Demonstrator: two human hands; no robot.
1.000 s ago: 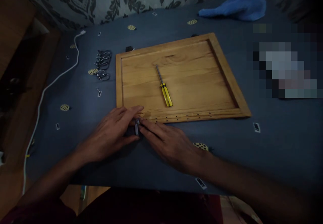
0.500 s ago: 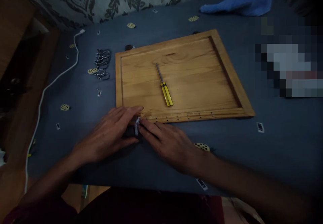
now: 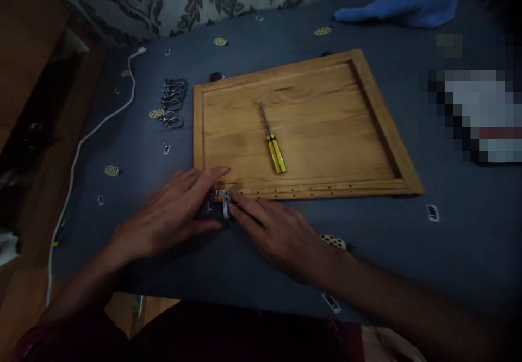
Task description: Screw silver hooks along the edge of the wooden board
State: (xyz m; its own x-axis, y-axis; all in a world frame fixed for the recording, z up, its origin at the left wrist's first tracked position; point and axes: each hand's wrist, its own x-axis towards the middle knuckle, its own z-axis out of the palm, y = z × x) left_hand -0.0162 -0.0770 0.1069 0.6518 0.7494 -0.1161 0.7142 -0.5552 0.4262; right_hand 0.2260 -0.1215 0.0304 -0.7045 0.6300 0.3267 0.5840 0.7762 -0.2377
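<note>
My left hand (image 3: 169, 210) curves around the near left corner of a framed wooden panel (image 3: 302, 117). Its thumb stretches over the frame, and its other fingers bend around the left side of a small silvery metal hook (image 3: 225, 203). From the other side my right hand (image 3: 277, 223) presses its fingertips together on the same hook, at the panel's near edge. Fingers cover part of it. Small dark holes run in two rows along that edge. On the panel lies a screwdriver (image 3: 276, 153) with a yellow and black handle, its shaft pointing away from me.
Several wire-like metal hooks (image 3: 173, 101) lie in a column left of the panel. A white cable (image 3: 104, 120) runs down the table's left side. At the back right rests a blue cloth (image 3: 402, 6). A blurred-out pale object (image 3: 475, 112) is at the far right.
The whole view has shifted slightly, so things sit a little further right. Around the hook my fingers have moved a little, and more of the metal shows between my hands.
</note>
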